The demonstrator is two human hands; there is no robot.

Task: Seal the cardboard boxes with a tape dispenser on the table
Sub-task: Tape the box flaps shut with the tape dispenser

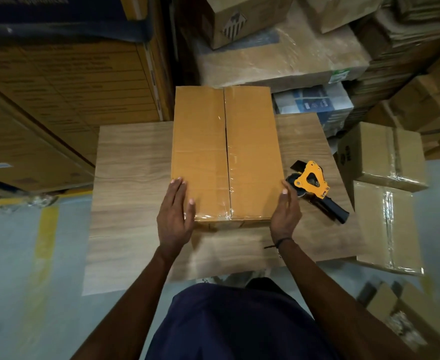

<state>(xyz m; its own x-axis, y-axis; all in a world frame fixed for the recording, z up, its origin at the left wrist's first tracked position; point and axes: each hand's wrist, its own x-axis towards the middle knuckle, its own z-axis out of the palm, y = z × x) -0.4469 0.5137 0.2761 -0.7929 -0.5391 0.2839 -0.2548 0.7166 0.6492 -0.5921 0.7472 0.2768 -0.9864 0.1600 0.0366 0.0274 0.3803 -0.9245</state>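
Both hands sit at the near end of the cardboard box [226, 154]. The left hand [176, 216] lies flat, fingers straight, on its near left corner; the right hand [286, 214] presses straight-fingered against the right side. The box rests mid-table [133, 178], clear tape along its centre seam. Just right of it lies the yellow tape dispenser [315, 188], untouched. Stacked cartons [387, 157] stand beyond.

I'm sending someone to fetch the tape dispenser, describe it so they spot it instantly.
Find the wooden table with the cardboard box on it. Right of that box lies the tape dispenser: the only orange-and-black thing among brown cartons, black handle pointing toward the person.
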